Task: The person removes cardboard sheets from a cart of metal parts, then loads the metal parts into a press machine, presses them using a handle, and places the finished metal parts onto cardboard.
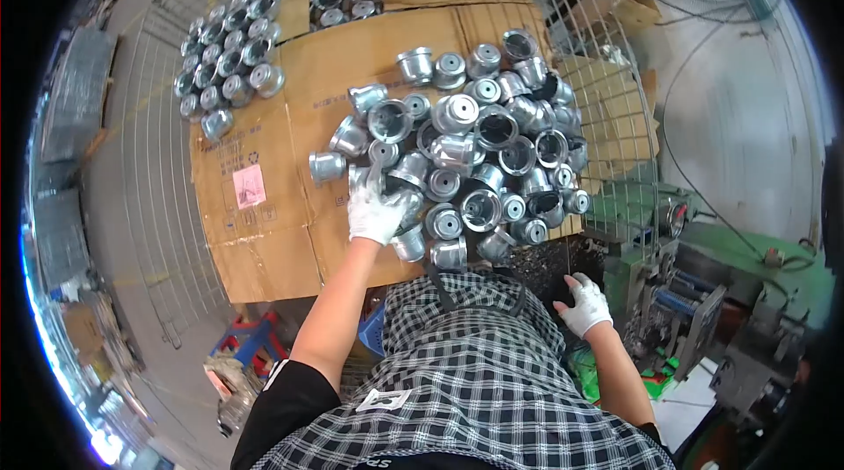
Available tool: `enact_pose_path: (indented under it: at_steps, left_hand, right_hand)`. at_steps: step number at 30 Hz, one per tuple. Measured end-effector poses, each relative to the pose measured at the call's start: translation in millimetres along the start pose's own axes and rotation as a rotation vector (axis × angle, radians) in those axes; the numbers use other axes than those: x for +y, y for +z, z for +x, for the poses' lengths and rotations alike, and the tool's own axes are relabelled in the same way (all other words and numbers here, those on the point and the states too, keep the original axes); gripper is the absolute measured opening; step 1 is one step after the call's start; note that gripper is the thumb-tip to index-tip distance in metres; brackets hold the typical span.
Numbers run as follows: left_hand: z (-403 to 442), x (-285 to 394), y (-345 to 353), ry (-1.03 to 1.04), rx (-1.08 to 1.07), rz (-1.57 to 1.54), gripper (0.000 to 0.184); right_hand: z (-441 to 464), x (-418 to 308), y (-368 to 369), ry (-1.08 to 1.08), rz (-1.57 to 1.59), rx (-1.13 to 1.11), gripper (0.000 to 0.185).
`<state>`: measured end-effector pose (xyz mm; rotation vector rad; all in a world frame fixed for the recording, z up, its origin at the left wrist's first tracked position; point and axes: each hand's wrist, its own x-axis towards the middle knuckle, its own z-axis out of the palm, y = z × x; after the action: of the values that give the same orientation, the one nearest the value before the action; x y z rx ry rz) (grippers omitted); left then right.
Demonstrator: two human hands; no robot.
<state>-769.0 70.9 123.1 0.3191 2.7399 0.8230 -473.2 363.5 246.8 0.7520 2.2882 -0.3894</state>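
My left hand (376,213), in a white glove, is at the near left edge of a pile of shiny metal cups (457,152). Its fingers curl around one metal cup (410,210), which they partly cover. Other cups in the heap lie tilted, some with the hollow mouth showing, others with the closed end and its small central hole. My right hand (585,306), gloved in white with bare fingertips showing, hangs beside the machine at the right. Its thumb and fingers are apart and nothing is in them.
Flattened cardboard (303,206) lies under the cups inside a wire cage (167,145). Neat rows of cups (230,52) stand at the far left. A green machine (629,281) borders the right side. A blue and red stool (251,338) stands at lower left.
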Motion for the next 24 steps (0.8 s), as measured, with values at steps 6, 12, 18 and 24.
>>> enact_pose_path:
  at_steps: [6, 12, 18, 24]
  left_hand:
    - [-59, -20, 9, 0.148, 0.109, 0.05, 0.057]
    - [-194, -24, 37, -0.016, -0.099, -0.015, 0.058]
    - [-259, -1, 97, -0.421, -0.329, -0.179, 0.065]
    - [-291, -74, 151, -0.535, -0.441, 0.131, 0.077]
  right_hand:
    - [-39, 78, 70, 0.151, 0.346, -0.018, 0.053]
    - [-100, 166, 182, 0.39, 0.532, -0.16, 0.052]
    - [-163, 222, 286, 0.474, 0.8, -0.242, 0.051]
    - [-243, 315, 418, 0.658, 1.006, -0.182, 0.048]
